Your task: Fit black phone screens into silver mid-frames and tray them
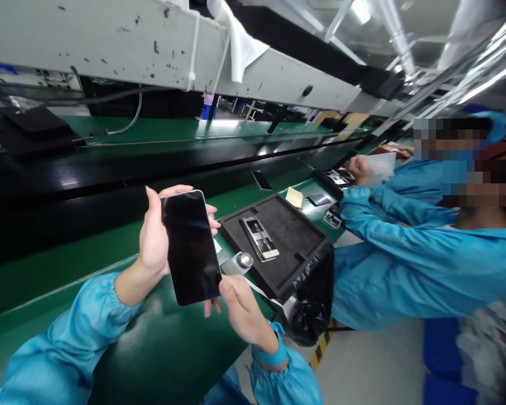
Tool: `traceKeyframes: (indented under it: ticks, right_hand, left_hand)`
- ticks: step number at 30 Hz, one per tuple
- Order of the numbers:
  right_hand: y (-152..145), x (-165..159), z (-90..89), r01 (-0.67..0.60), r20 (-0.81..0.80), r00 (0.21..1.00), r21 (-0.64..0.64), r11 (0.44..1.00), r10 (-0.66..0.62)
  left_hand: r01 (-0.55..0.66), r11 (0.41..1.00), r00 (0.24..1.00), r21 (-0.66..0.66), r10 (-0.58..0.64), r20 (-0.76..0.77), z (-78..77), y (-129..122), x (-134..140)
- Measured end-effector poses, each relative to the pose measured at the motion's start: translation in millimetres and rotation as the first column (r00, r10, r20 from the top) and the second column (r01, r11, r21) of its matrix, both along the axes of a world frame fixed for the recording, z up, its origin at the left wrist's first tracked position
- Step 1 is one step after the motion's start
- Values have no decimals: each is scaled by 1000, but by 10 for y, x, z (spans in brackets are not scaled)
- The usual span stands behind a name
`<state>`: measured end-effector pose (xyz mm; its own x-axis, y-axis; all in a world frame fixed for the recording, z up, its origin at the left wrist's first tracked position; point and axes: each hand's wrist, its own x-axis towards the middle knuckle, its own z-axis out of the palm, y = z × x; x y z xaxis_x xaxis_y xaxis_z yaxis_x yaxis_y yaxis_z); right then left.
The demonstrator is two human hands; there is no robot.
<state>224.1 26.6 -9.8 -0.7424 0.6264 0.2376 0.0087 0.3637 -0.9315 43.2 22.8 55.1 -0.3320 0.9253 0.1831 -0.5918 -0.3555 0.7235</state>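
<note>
Over the green workbench (147, 354), black foam-lined tray (297, 228) at three o'clock, a black-screened smartphone (191, 247) is held: left hand (154, 242) half-curled around its nine-o'clock edge, right hand (242, 306) half-closed, pinching near four o'clock. Edge grips best avoid smudges.

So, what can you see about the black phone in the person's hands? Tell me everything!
The phone is a flat slab with rounded corners. Its glossy, glass-like front is dark, with no picture showing, and a thin, pale, metal-looking rim edges it. It's held above the green bench, front towards the camera, its top leaning a little left. The left hand cradles it from behind; the right hand touches its lower right corner. Its back is hidden.
</note>
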Motion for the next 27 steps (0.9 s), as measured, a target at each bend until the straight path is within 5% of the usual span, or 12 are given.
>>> traceKeyframes:
  ticks: [6, 14, 23, 27]
  right_hand:
    - [-19, 11, -152, -78, -56, 995, -2, 997, 78]
    - [39, -240, -479, -48, -228, 974, -200, 979, 1]
    - [-3, -427, -695, -136, -278, 959, -281, 950, 55]
    - [-94, -468, -687, -267, -270, 945, -299, 916, 187]
  left_hand:
    - [-1, 1000, 1000, -22, 1, 30, 33, -16, -24]
    - [-99, 995, 995, -27, 99, 13, -15, 8, -29]
    - [-105, 983, 982, 151, 127, -143, -38, -154, 27]
    - [-89, 974, 974, 207, 128, -188, -30, -254, 90]
